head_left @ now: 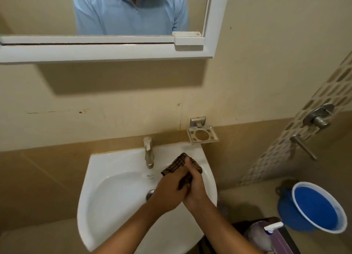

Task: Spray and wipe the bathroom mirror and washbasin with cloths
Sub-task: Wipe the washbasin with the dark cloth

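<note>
Fingers of the left hand (171, 187) and right hand (196, 185) curl together around a dark checked cloth (181, 166), held over the right rear rim of the white washbasin (106, 177), beside the tap (149, 153). No writing is legible on the spray bottle (266, 232) at lower right; the blue bucket (320, 208) beside it shows only its blue interior, and the soap dish (202, 134) on the wall holds nothing. Mirror (57, 12) above reflects a light-blue shirt.

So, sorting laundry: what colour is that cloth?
Dark brown with a lighter checked pattern, cloth, head view.
</note>
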`<state>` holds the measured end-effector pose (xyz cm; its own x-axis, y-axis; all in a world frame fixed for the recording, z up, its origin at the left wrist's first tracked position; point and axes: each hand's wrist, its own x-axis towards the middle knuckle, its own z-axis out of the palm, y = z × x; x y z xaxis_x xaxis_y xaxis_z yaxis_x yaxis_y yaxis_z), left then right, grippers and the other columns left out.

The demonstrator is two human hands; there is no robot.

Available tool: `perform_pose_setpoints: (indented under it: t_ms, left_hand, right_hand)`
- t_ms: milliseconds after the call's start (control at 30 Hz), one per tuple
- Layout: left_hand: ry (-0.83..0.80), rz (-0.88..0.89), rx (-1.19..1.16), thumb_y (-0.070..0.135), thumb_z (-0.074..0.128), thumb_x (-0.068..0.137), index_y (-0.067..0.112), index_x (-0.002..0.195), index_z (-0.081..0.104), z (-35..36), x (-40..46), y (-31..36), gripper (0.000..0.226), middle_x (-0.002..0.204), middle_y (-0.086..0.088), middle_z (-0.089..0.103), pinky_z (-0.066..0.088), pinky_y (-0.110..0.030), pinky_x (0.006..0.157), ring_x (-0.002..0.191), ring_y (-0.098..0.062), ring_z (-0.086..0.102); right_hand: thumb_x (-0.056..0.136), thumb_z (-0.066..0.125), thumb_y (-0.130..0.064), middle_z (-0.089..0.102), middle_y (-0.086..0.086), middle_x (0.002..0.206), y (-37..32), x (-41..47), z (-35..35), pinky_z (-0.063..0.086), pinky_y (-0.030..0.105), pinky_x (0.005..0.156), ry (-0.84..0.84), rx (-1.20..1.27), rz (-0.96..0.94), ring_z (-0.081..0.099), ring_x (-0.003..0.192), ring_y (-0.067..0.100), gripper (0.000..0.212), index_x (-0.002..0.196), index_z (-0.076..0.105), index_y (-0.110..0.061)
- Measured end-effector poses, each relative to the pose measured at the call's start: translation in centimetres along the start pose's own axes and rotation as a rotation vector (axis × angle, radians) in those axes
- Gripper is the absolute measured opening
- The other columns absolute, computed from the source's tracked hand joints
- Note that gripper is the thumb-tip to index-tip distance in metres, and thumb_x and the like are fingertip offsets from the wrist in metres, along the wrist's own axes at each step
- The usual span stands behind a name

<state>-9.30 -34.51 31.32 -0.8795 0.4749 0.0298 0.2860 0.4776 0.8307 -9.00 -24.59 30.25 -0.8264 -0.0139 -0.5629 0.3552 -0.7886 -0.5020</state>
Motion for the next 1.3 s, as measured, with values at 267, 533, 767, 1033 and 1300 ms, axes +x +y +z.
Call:
perform_pose_setpoints:
  t_ms: [267,533,767,1033,1300]
  left_hand:
    - [0.319,-0.324,0.175,0.025,0.067,0.091,0.026,0.117,0.069,-4.4,-0.3,-6.5,0.026,0.117,0.005,0.072,0.043,-0.022,0.081,0.102,-0.017,0.068]
    - [0.352,-0.375,0.458,0.028,0.059,0.095,0.009,0.143,0.048,-8.4,0.0,-13.4,0.052,0.144,-0.011,0.053,0.040,-0.042,0.107,0.132,-0.031,0.050]
    - [0.108,-0.432,0.720,0.050,0.040,0.098,0.006,0.156,0.001,-10.5,0.1,-19.3,0.083,0.165,-0.012,0.000,0.003,-0.044,0.121,0.153,-0.027,0.000]
    - [0.017,-0.474,0.713,0.046,0.042,0.099,0.005,0.156,0.005,-12.1,-0.8,-22.2,0.079,0.165,-0.012,-0.004,0.004,-0.043,0.122,0.153,-0.027,-0.002]
    - [0.040,-0.463,0.720,0.041,0.044,0.099,0.006,0.156,0.011,-12.0,-0.8,-23.0,0.074,0.165,-0.013,0.002,0.007,-0.045,0.121,0.153,-0.028,0.003]
  right_hand:
    - [0.096,0.058,-0.010,0.066,0.008,0.090,-4.2,5.6,-2.4,0.051,0.038,0.071,0.329,-0.273,-0.181,0.062,0.079,0.025,0.016,0.110,0.061,-0.016]
    - [0.081,0.057,-0.014,0.055,0.019,0.133,-2.0,14.7,-5.9,0.033,0.060,0.107,0.527,-1.794,-0.778,0.049,0.126,0.040,0.053,0.133,0.053,-0.008]
    - [0.093,0.029,-0.064,0.039,0.018,0.151,1.5,18.0,-2.7,0.009,0.065,0.114,0.472,-2.124,-0.730,0.032,0.141,0.038,0.079,0.150,0.032,-0.009]
    - [0.090,0.035,-0.044,0.033,0.005,0.156,6.2,17.5,-0.4,0.017,0.062,0.114,0.025,-2.164,-0.824,0.028,0.146,0.029,0.066,0.150,0.033,-0.020]
    - [0.100,0.030,-0.052,0.029,-0.002,0.159,0.4,18.0,-5.1,0.016,0.053,0.118,-0.227,-2.333,-0.975,0.021,0.148,0.020,0.056,0.152,0.029,-0.030]
